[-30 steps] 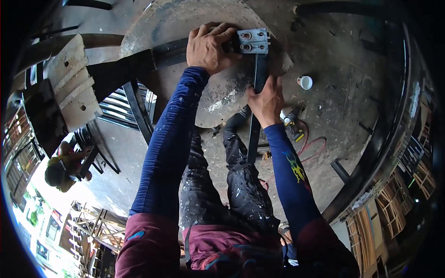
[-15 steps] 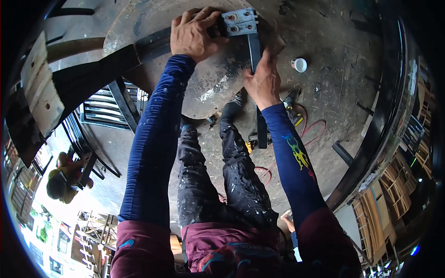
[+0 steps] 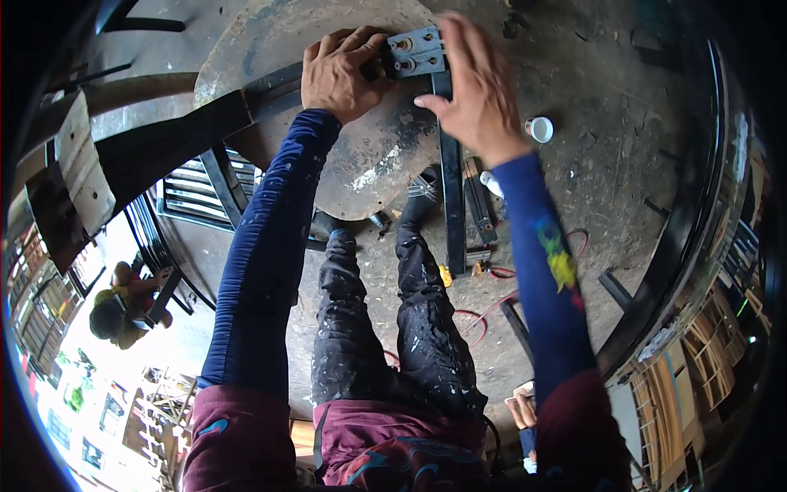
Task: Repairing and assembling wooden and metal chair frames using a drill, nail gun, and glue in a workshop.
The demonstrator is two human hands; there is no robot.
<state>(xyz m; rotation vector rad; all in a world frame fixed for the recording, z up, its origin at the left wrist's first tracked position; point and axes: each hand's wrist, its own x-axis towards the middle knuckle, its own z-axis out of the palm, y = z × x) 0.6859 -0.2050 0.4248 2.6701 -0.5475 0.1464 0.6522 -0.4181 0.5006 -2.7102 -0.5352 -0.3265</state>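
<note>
My left hand (image 3: 343, 78) is closed over the end of a black horizontal bar (image 3: 270, 88), right beside a grey metal bracket (image 3: 416, 51) with bolts and holes. My right hand (image 3: 478, 98), slightly blurred, has its fingers stretched out along the bracket's right side, the thumb apart. A long black vertical bar (image 3: 455, 221) runs down from the bracket, below my right hand. Under both bars is a stained round plate (image 3: 336, 187), partly hidden by the hands and bars.
A white cup (image 3: 539, 129) is on the floor at right, with a red hose (image 3: 484, 324) and metal pieces (image 3: 479, 205) lower down. A crouching co-worker (image 3: 123, 303) is at far left beside black frames (image 3: 197, 193). Another person's hand (image 3: 522, 408) shows at bottom right.
My right hand has left its grip on the vertical bar, rising to the bracket with fingers stretched. My left hand stays beside the bracket.
</note>
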